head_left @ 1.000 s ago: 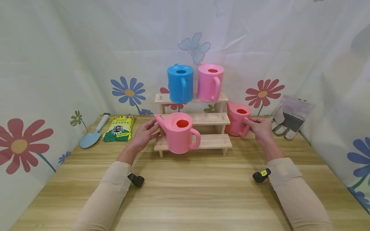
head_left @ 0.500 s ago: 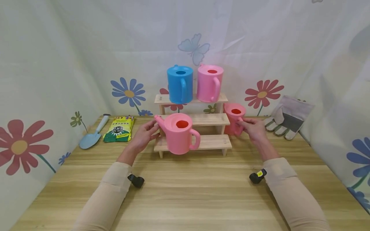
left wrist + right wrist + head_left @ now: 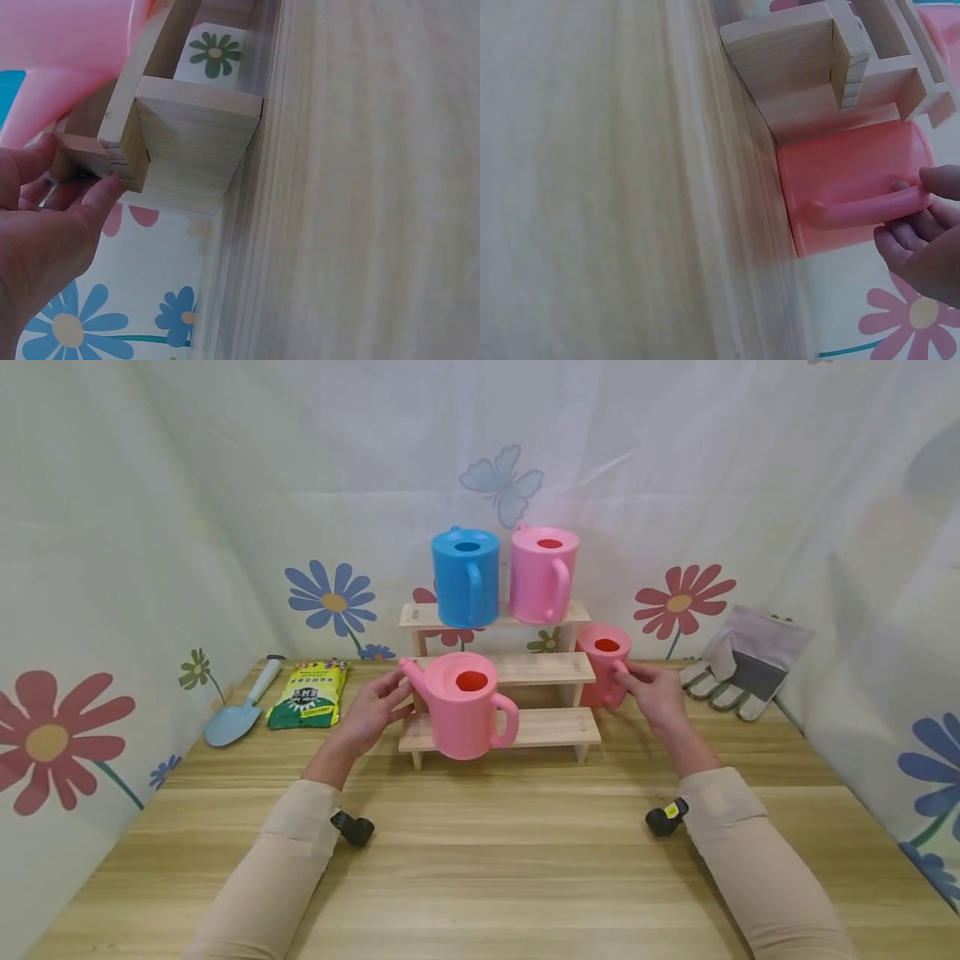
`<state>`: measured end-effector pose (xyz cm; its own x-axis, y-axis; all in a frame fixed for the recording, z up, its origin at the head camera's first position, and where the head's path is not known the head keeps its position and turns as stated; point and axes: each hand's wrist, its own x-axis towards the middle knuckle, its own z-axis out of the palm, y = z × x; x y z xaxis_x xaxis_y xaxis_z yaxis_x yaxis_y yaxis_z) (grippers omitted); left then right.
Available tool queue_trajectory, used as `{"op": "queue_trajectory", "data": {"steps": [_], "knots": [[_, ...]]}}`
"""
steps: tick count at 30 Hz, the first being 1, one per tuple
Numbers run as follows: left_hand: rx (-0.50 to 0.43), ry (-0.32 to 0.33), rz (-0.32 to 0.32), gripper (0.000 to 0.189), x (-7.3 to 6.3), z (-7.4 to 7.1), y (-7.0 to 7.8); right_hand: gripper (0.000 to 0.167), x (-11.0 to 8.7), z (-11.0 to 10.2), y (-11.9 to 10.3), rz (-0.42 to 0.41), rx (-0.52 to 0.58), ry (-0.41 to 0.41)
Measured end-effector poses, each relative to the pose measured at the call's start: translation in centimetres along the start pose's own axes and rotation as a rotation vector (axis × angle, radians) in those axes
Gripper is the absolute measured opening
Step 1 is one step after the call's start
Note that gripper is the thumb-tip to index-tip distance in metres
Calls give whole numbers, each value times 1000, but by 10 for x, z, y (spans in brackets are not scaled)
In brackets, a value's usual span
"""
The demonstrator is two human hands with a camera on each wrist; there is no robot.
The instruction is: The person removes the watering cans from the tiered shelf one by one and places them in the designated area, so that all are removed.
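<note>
A pink watering can point(image 3: 461, 718) stands at the left of the lowest step of a three-step wooden stand point(image 3: 547, 727), its spout pointing left. My left hand point(image 3: 370, 710) holds the stand's left end, thumb at the front edge of the step and fingers behind in the left wrist view. Right of the stand, a second pink watering can point(image 3: 855, 172) sits upright on the table, close against the stand's end. My right hand point(image 3: 658, 693) grips its handle between thumb and fingers. On the top step are a blue watering can point(image 3: 467, 581) and another pink one point(image 3: 543, 578).
To the left lie a light blue trowel point(image 3: 242, 714) and a yellow and green packet point(image 3: 309, 695). Grey and white work gloves point(image 3: 742, 664) lean against the back right of the wooden table point(image 3: 495, 860). A flowered curtain point(image 3: 360, 468) surrounds the table.
My right hand has moved left with the pink watering can, bringing it close against the stand's right end and turning it so its spout no longer shows. The left hand stays put.
</note>
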<state>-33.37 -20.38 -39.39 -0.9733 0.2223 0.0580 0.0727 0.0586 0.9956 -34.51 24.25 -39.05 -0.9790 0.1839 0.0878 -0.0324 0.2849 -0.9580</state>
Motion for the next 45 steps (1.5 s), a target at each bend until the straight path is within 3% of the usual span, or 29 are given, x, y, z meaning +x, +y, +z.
{"op": "queue_trajectory", "data": {"steps": [6,10,13,19,24,29,34,45], "knots": [[-13,-4,5,56,0,1,0,50,-4,-6,-10,-10,-92,93],[-2,-6,4,57,0,1,-1,49,-14,-9,-28,-97,-115,186],[2,-5,4,56,0,1,0,49,-28,-4,-46,-173,-89,190],[-16,-6,8,56,0,1,0,42,-62,24,-72,-403,-5,39],[-32,-7,11,55,1,1,-2,37,-89,51,-81,-490,7,-125],[-9,-7,16,55,0,0,0,39,-103,75,-83,-496,30,-244],[-1,0,16,56,-2,0,0,43,-107,95,-79,-494,-21,-303],[-21,-2,7,56,1,1,-1,41,-109,110,-74,-482,3,-299]]}}
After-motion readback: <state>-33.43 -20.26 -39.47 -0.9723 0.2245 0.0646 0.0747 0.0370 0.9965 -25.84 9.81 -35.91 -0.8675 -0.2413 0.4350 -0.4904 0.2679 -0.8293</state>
